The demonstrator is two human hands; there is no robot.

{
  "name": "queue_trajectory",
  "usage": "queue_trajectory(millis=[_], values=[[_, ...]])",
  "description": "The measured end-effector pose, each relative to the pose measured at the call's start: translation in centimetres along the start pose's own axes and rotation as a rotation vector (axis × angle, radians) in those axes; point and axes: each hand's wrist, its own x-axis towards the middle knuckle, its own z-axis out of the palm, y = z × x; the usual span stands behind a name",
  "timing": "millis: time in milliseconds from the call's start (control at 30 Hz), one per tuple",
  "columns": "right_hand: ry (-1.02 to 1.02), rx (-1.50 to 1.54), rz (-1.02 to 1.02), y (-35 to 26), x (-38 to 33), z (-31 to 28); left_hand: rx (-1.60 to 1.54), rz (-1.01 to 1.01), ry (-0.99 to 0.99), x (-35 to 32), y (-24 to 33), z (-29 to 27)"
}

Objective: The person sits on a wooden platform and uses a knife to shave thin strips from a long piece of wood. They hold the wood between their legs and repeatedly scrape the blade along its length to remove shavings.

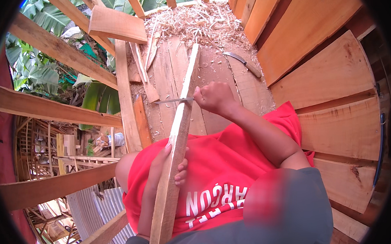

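A long squared wooden batten (178, 125) slants up and away from my lap, its upper faces pale and freshly cut. Around its lower part, my left hand (158, 164) is closed, thumb on one side and fingers on the other. My right hand (215, 97) is a fist at the batten's right side, gripping a knife (172, 100). The thin blade lies across the batten and sticks out to the left; its handle is hidden in my fist. Beyond, on the plank floor (210, 122), lies a second knife (243, 64) with a curved blade and wooden handle.
Curly wood shavings (195, 19) pile up at the far end. A wooden block (117, 24) and thin offcuts (141, 67) are at the far left. Open wooden rails (56, 109) run along the left side, with large leaves outside. Upright boards (324, 75) wall the right.
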Motion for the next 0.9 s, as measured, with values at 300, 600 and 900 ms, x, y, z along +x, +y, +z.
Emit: queue_trajectory(millis=[300,600,900], values=[[-0.058,-0.071,0.008,-1.4,-0.1,-0.8,-0.045,-0.021,-0.070,0.6,-0.4,-1.7],[-0.067,-0.115,0.075,-1.0,0.5,-0.9,-0.016,-0.034,-0.067,0.6,-0.9,-2.0],[-0.173,-0.087,0.045,-0.7,0.5,-0.9,-0.015,-0.029,-0.071,0.5,-1.0,-2.3]])
